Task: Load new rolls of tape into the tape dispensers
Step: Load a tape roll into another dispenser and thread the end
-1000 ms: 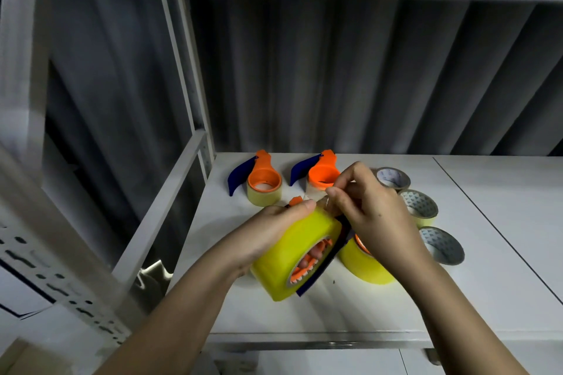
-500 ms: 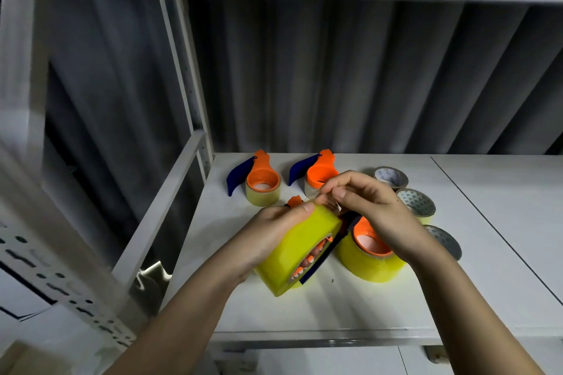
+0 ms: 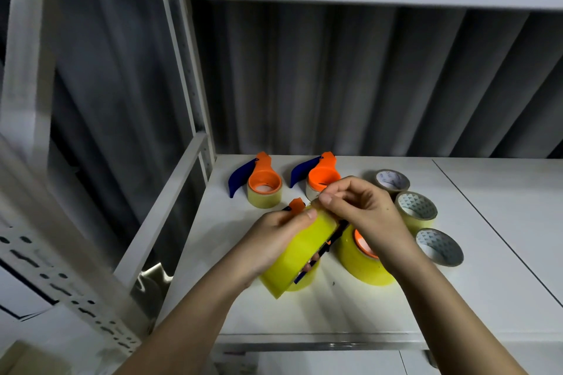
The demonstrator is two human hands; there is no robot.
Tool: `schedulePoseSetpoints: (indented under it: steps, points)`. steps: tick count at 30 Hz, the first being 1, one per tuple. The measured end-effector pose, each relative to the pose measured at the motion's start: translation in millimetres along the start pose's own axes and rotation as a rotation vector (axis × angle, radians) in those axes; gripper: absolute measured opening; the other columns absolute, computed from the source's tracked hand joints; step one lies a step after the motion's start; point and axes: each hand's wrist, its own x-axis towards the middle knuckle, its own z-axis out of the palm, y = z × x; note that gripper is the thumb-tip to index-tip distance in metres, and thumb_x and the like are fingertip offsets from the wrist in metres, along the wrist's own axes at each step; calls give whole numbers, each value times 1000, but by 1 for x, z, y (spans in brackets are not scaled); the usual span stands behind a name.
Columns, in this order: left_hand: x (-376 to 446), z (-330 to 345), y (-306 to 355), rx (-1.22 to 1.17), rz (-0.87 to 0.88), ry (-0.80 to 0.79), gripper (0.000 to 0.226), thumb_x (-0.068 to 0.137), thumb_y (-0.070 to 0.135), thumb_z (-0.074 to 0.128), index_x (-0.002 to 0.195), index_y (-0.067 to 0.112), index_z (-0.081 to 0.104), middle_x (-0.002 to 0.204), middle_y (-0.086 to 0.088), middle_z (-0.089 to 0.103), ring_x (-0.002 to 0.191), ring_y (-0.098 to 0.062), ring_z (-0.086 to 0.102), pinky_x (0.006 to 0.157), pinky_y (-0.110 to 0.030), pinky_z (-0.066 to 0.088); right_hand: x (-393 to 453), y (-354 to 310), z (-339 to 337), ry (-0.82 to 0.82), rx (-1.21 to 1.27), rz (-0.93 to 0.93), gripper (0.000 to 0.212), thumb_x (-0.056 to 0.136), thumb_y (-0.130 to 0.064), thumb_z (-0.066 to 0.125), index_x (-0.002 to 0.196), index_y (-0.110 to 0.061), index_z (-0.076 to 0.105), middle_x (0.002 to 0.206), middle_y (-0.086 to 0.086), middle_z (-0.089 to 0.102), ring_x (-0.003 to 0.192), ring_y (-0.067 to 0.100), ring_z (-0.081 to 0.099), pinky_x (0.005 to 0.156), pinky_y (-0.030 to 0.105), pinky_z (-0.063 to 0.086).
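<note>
Yellow tape, a fat new roll (image 3: 300,250) already seated on an orange-and-blue dispenser (image 3: 330,245), is being held tilted above the white shelf (image 3: 304,313). The left hand (image 3: 274,240) is wrapping round its outer face, thumb lying along the top edge. The right hand (image 3: 362,210) is pinching at the roll's upper rim, thumb and forefinger together, seemingly working the loose tape end free; the end itself is too small to see. The roll's axis is running from lower left to upper right, its open face turning toward the right, and the dispenser's orange tip (image 3: 297,205) is pointing up and away.

Behind, two dispensers (image 3: 263,183) (image 3: 323,176) are lying flat with rolls on them, so those look loaded. A second big yellow roll (image 3: 362,265) with an orange core is sitting just right, probably loaded too. Three part-used rolls (image 3: 416,208) are lying along the right side, apparently the old ones. I judge the job nearly done: threading this one is what remains.
</note>
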Motion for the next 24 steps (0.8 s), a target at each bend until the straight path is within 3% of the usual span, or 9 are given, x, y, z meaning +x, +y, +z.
schedulePoseSetpoints:
  steps: [3, 5, 8, 11, 14, 16, 18, 20, 24]
  points:
    - [-1, 2, 0, -8, 14, -17, 29, 94, 33, 53, 104, 9, 65, 94, -17, 71, 74, -19, 68, 61, -20, 55, 1, 2, 5, 58, 43, 12, 11, 86, -5, 67, 94, -8, 60, 76, 8, 69, 72, 35, 57, 68, 64, 43]
    - [-1, 1, 1, 2, 12, -27, 29, 94, 33, 52, 107, 11, 65, 97, -16, 71, 75, -16, 68, 64, -19, 55, 1, 2, 6, 79, 41, 13, 25, 84, -4, 69, 104, -7, 54, 75, 3, 71, 73, 35, 60, 69, 62, 47]
    - [1, -2, 0, 75, 14, -22, 34, 88, 47, 59, 113, 24, 65, 110, -3, 71, 97, -14, 67, 88, -26, 53, 1, 3, 6, 82, -104, -26, 30, 81, -8, 72, 107, -14, 58, 72, -3, 69, 70, 19, 63, 62, 33, 52]
    - [2, -7, 0, 163, 5, -10, 40, 83, 52, 61, 115, 27, 65, 113, 5, 68, 109, -14, 61, 103, -36, 43, 0, 5, 5, 72, -118, 7, 24, 80, -11, 73, 99, -22, 64, 65, -7, 61, 66, 16, 58, 59, 28, 49]
    - [1, -11, 4, 285, 24, -23, 45, 75, 54, 59, 100, 18, 69, 106, -10, 68, 104, -24, 63, 97, -43, 46, -4, 6, 4, 51, -167, 30, 7, 81, -12, 73, 84, -17, 69, 58, -9, 57, 58, 12, 53, 53, 19, 44]
    - [2, -13, 3, 338, 22, -30, 47, 74, 53, 58, 98, 14, 69, 108, -16, 65, 104, -29, 62, 96, -46, 46, -7, 7, 6, 59, -191, 25, 8, 82, -12, 73, 77, -14, 67, 62, -3, 60, 57, 14, 52, 50, 21, 43]
    - [4, -14, 1, 333, 10, -26, 40, 81, 48, 60, 100, 14, 69, 108, -15, 65, 105, -28, 62, 95, -45, 46, -9, 9, 8, 96, -250, 12, 10, 82, -15, 73, 75, -15, 66, 75, 3, 66, 68, 16, 60, 62, 30, 50]
    - [6, -10, -1, 333, -7, 6, 35, 85, 45, 58, 100, 15, 68, 107, -14, 66, 105, -26, 61, 93, -43, 46, -11, 12, 11, 147, -350, -6, 11, 82, -21, 74, 74, -19, 66, 80, -4, 68, 77, 12, 64, 72, 35, 52]
    - [7, 5, -10, 347, 15, 195, 27, 78, 49, 48, 81, 24, 55, 83, 1, 58, 91, -21, 55, 76, -36, 41, -17, 8, 23, 244, -527, -85, 16, 84, -31, 70, 74, -25, 59, 65, -17, 64, 61, 6, 62, 65, 32, 49]
